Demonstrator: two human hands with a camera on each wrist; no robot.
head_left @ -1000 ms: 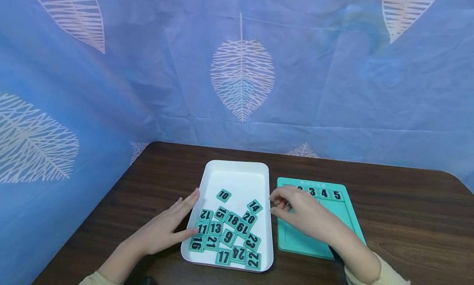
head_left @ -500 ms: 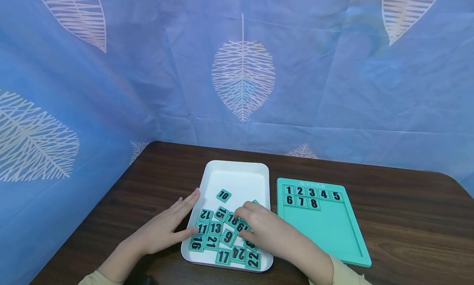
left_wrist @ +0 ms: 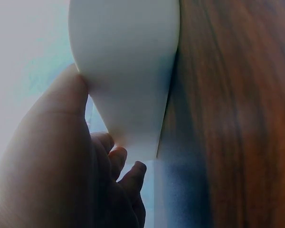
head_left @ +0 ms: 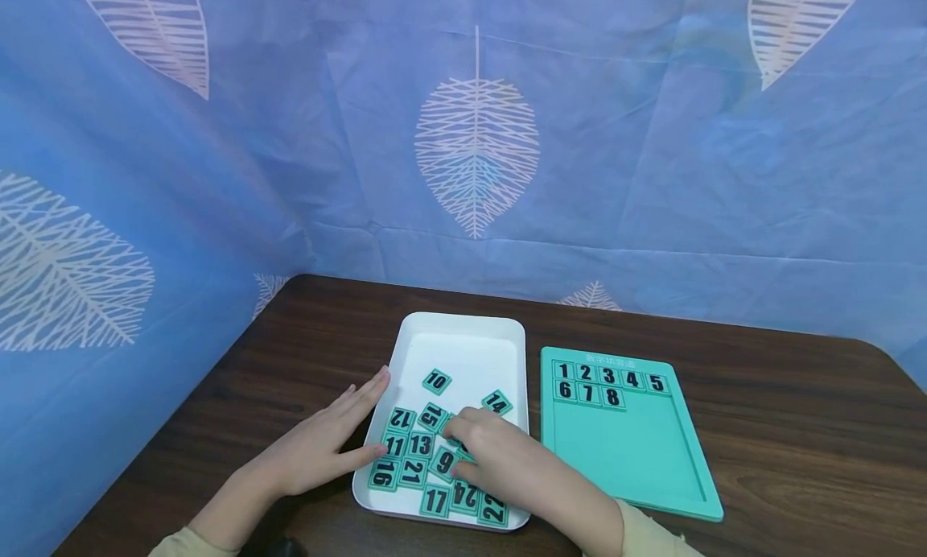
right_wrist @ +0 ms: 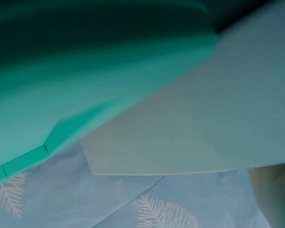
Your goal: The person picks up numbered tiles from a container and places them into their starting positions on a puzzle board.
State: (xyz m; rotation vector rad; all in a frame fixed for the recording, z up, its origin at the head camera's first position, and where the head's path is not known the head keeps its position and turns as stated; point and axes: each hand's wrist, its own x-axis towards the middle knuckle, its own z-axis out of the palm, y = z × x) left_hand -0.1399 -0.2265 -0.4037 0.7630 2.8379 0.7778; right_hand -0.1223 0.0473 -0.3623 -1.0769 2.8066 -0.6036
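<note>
A white tray [head_left: 463, 340] holds several green number tiles, among them the 10 tile [head_left: 437, 381], the 14 tile [head_left: 496, 402] and the 9 tile [head_left: 442, 463]. My left hand [head_left: 333, 440] rests along the tray's left side, fingers straight, thumb over the rim near the 11 tile [head_left: 394, 445]. In the left wrist view its thumb [left_wrist: 61, 104] touches the tray wall [left_wrist: 128, 71]. Over the tiles reaches my right hand [head_left: 500, 460], finger and thumb apart beside the 9 tile. It covers several tiles, and I see nothing lifted.
Right of the tray lies a green number board [head_left: 623, 452], with tiles 1 to 8 in its top two rows. The dark wooden table [head_left: 797, 428] extends beyond both. A blue leaf-patterned cloth [head_left: 615, 179] hangs behind.
My right hand has come left from over the board into the tray, then slid further left and down toward the 9 tile. The 14 tile shows again. My left hand stays put.
</note>
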